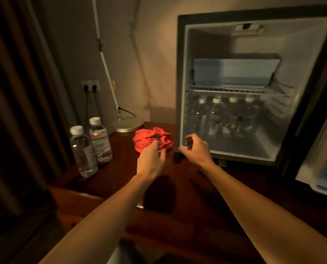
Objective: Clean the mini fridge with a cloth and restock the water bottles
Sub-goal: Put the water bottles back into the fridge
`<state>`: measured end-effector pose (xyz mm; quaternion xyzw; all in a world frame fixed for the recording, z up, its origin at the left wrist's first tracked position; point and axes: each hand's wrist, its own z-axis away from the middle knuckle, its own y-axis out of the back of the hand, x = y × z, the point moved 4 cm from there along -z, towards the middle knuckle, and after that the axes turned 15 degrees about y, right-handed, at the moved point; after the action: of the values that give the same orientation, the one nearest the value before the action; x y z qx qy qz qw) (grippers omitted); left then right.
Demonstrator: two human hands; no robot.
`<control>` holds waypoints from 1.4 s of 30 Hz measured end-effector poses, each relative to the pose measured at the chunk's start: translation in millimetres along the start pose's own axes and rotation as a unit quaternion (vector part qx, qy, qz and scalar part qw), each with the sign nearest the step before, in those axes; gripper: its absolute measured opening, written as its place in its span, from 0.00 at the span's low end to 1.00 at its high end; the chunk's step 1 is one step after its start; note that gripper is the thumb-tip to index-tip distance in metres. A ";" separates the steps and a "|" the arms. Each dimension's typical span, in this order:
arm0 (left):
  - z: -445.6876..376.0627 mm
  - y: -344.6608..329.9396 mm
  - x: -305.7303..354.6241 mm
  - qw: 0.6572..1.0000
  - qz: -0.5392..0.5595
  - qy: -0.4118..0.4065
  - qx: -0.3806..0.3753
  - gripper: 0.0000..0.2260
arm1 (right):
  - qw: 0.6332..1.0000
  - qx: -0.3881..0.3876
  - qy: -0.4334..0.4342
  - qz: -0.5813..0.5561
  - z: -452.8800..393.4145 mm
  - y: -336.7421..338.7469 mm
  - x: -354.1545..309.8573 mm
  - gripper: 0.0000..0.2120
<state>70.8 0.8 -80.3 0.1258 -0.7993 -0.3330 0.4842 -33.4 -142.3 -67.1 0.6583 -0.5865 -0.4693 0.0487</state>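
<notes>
Beside the open mini fridge (235,88), on the wooden table (178,183), lies the crumpled red cloth (152,139) — soft, light, easy to bunch — my left hand (151,161) touches its near edge, my right hand (196,149) hovers loosely curled, empty.

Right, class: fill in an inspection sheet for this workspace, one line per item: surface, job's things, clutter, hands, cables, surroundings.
Surface: dark wooden table.
Job's things: mini fridge open, four bottles in a row below its wire shelf; red cloth crumpled beside it; two water bottles upright at left.
Clutter: small black object near the fridge; lamp base.
Hands: left hand at the cloth; right hand holding nothing.
Cables: two plugs in wall socket.
Surroundings: curtain at left.
</notes>
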 end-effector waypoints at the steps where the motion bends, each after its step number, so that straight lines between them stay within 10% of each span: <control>1: -0.2 17.7 -17.6 1.000 -0.020 0.012 0.016 0.08 | 1.000 -0.010 0.020 -0.012 -0.5 -16.6 -17.5 0.20; 13: -11.1 159.7 -154.8 0.979 -0.050 0.093 0.172 0.08 | 0.985 -0.062 0.084 -0.138 -33.4 -168.9 -152.5 0.33; 20: -47.0 147.6 -193.0 0.985 -0.009 0.141 0.095 0.33 | 0.987 -0.059 0.065 -0.137 -69.4 -210.3 -157.2 0.38; 26: -69.6 132.2 -200.9 0.986 0.106 0.106 0.079 0.30 | 0.984 -0.038 0.045 -0.169 -85.7 -236.1 -148.4 0.32; 42: -43.2 99.9 -103.6 0.983 0.166 0.024 0.071 0.25 | 0.992 0.074 0.059 -0.083 -44.3 -98.8 -77.4 0.27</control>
<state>171.8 111.8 -73.1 0.0334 -0.8189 -0.1870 0.5416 78.2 -70.2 -59.8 0.7330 -0.5589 -0.3876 -0.0054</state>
